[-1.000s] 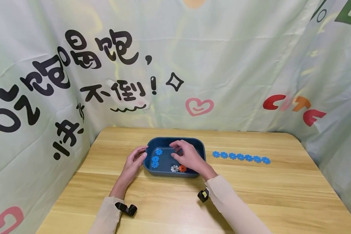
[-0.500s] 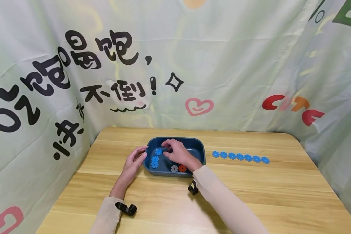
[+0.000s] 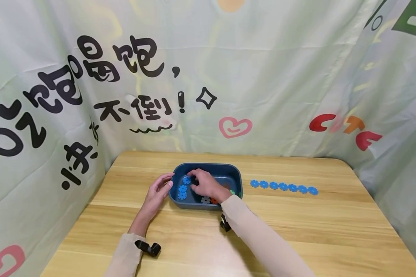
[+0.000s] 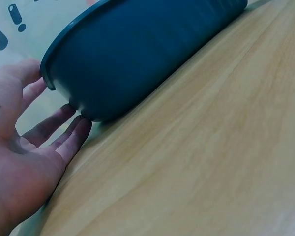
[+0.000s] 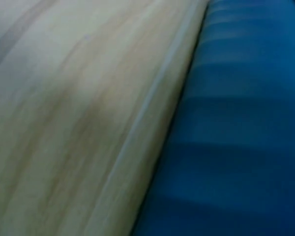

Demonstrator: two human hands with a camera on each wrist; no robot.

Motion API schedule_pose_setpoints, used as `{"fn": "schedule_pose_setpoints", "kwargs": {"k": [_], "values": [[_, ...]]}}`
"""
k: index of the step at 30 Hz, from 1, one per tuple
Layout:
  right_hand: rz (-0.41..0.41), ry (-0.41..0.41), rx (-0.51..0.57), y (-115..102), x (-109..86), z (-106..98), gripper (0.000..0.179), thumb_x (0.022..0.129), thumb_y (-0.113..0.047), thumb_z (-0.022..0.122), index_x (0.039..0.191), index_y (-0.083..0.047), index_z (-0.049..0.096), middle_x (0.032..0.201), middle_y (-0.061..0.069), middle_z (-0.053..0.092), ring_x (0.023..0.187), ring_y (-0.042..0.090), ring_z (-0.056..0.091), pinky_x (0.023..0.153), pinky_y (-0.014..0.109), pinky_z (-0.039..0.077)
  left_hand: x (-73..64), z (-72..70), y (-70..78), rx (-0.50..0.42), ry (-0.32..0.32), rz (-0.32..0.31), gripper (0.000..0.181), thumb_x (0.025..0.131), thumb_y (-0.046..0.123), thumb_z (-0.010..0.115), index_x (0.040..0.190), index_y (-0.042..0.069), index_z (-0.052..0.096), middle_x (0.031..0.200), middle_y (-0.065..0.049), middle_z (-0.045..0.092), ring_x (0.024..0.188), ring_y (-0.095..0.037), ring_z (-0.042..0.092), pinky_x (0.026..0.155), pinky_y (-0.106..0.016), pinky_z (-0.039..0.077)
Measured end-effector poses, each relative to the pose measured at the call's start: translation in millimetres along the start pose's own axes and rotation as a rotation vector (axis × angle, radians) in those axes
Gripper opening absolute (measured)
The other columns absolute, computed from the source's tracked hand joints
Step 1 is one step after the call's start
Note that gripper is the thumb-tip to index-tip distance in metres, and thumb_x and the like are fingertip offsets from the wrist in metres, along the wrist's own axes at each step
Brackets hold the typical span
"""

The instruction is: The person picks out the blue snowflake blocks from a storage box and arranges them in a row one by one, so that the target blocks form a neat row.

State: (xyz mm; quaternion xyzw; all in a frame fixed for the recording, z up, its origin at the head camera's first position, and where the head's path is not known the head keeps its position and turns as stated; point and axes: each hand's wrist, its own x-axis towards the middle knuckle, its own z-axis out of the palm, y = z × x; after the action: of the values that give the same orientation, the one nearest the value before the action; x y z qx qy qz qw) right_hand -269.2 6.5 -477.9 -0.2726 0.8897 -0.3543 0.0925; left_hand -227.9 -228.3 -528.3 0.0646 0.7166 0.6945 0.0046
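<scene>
A dark blue rectangular tray (image 3: 205, 206) stands on the table with flower-shaped plastic discs in it. My left hand (image 3: 159, 187) rests its fingertips on the tray's left end; in the left wrist view, the fingers (image 4: 54, 123) lie nearly straight against the outer wall. Over the inside of the tray is my right hand (image 3: 206, 184), thumb and index finger apart, fingertips right at the uppermost blue disc (image 3: 186, 180). Two more blue discs (image 3: 182, 192) lie below that one. A grey-white disc (image 3: 205, 200) and a partly covered orange disc (image 3: 213, 201) sit near the front wall.
Right of the tray, several blue discs (image 3: 283, 186) form a line on the wooden table (image 3: 194, 238). Part of a green disc (image 3: 232, 192) shows beside my right wrist. A printed curtain (image 3: 280, 84) hangs behind the table. The right wrist view shows only tray wall and tabletop.
My right hand has moved left inside the tray, toward the uppermost blue disc, and uncovered the green disc. The left hand has stayed at the tray's left end.
</scene>
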Motion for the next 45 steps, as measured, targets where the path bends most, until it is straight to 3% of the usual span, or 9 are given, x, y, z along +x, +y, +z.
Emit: {"fn": "schedule_pose_setpoints", "kwargs": {"k": [10, 16, 26, 37, 45], "values": [[-0.068, -0.057, -0.165, -1.5, 5.2, 5.8, 0.043, 0.102, -0.009, 0.061, 0.144, -0.008, 0.057, 0.146, 0.01, 0.054, 0.135, 0.031, 0.047, 0.113, 0.045, 0.04, -1.8, -1.7, 1.5, 0.005, 0.0, 0.004, 0.045, 0.103, 0.037, 0.064, 0.142, 0.017, 0.057, 0.146, -0.008, 0.051, 0.133, -0.027, 0.049, 0.098, -0.025, 0.051], [-0.104, -0.051, -0.215, -2.3, 5.6, 6.1, 0.038, 0.103, -0.01, 0.061, 0.141, -0.01, 0.061, 0.138, 0.009, 0.057, 0.127, 0.028, 0.051, 0.109, 0.043, 0.043, -1.1, -1.6, 4.6, -0.003, -0.009, 0.015, 0.044, 0.103, 0.034, 0.063, 0.143, 0.015, 0.057, 0.146, -0.009, 0.052, 0.133, -0.027, 0.049, 0.097, -0.025, 0.051], [-0.088, -0.065, -0.323, -2.6, 7.4, 9.1, 0.041, 0.104, -0.021, 0.062, 0.145, -0.015, 0.06, 0.124, 0.008, 0.056, 0.105, 0.023, 0.054, 0.094, 0.04, 0.049, -0.7, -2.3, 6.6, -0.003, -0.004, 0.005, 0.044, 0.103, 0.035, 0.063, 0.143, 0.016, 0.057, 0.146, -0.008, 0.051, 0.133, -0.026, 0.049, 0.099, -0.026, 0.051], [-0.022, -0.044, -0.19, -1.4, 6.4, 6.3, 0.024, 0.097, -0.019, 0.073, 0.119, -0.011, 0.069, 0.105, 0.003, 0.057, 0.095, 0.018, 0.055, 0.089, 0.035, 0.05, 0.6, 0.1, 4.9, -0.002, 0.003, 0.012, 0.043, 0.105, 0.031, 0.062, 0.143, 0.013, 0.056, 0.147, -0.011, 0.051, 0.133, -0.025, 0.05, 0.098, -0.025, 0.051], [0.001, -0.021, -0.021, 3.5, 2.1, 3.4, 0.018, 0.096, -0.008, 0.072, 0.11, -0.01, 0.06, 0.091, 0.0, 0.061, 0.08, 0.015, 0.057, 0.075, 0.031, 0.051, -0.4, 1.4, 3.0, -0.001, 0.004, -0.005, 0.043, 0.105, 0.03, 0.061, 0.144, 0.013, 0.056, 0.148, -0.011, 0.05, 0.134, -0.029, 0.049, 0.098, -0.026, 0.051]]}}
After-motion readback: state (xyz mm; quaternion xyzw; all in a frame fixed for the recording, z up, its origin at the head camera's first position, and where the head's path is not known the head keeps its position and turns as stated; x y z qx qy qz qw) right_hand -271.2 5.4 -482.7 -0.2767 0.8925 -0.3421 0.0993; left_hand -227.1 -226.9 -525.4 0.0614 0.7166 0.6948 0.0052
